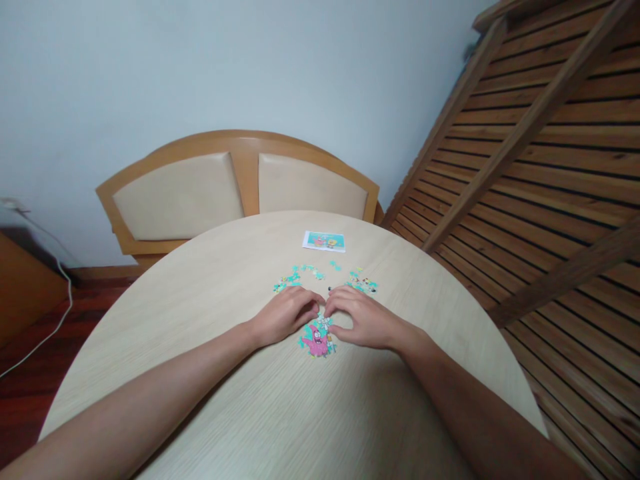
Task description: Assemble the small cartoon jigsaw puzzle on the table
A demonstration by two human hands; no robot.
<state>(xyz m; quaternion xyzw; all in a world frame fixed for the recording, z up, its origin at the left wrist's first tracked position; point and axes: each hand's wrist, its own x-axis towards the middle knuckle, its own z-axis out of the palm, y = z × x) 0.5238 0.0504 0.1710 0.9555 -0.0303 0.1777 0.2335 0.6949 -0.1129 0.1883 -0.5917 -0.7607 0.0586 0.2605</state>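
Note:
A partly joined jigsaw puzzle [316, 341] lies on the table, with a pink starfish figure on a turquoise ground. At its upper left edge, my left hand [287, 313] rests on the tabletop with fingers curled together; whatever is between them is hidden. My right hand [364, 316] is bent over the upper right edge, thumb and forefinger closing on a white and turquoise jigsaw piece [325, 322]. Loose jigsaw pieces [291, 277] spread beyond my left hand, and more loose pieces [364, 283] lie past my right knuckles.
A small printed picture card [325, 241] lies farther back on the round wooden table [225, 400]. Behind the table stands a padded wooden headboard [245, 173] against the wall. Slatted wood [540, 167] leans on the right, and a white cable [64, 313] hangs at left.

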